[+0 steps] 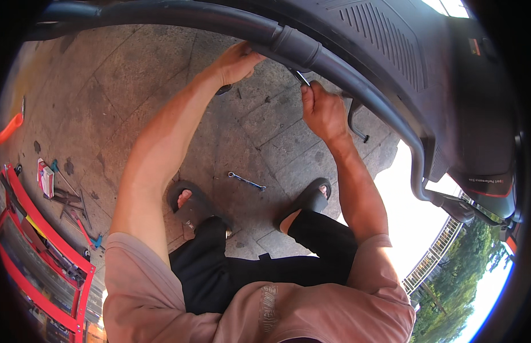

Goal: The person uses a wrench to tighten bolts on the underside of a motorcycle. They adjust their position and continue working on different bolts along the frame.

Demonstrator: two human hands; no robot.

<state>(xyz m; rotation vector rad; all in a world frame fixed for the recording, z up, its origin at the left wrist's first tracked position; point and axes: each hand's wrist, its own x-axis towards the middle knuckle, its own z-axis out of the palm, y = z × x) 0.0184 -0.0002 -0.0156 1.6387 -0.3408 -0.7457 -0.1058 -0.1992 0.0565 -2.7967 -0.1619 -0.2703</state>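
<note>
Right hand (pixel 324 111) clenched on a metal tool (pixel 300 76) at a black tube (pixel 348 79)

The right hand's fingers are folded tightly round the tool, thumb uppermost, and the shiny shaft slants up and left to the tube's underside, just below a thicker collar (pixel 297 47). Whether the tip touches the tube cannot be made out. Left of the collar, the left hand (pixel 238 63) reaches up to the tube's lower edge with its fingers curled; their tips are hidden, so I cannot tell whether it holds anything. Above the tube and to its right rises a dark body panel (pixel 385 43) with ribbed slots.

On the paved ground (pixel 220 137), a wrench (pixel 246 181) lies between the person's two dark sandals (pixel 315 200). At lower left stands a red cart (pixel 60 246), with a red-and-white box (pixel 46 179) near it.
</note>
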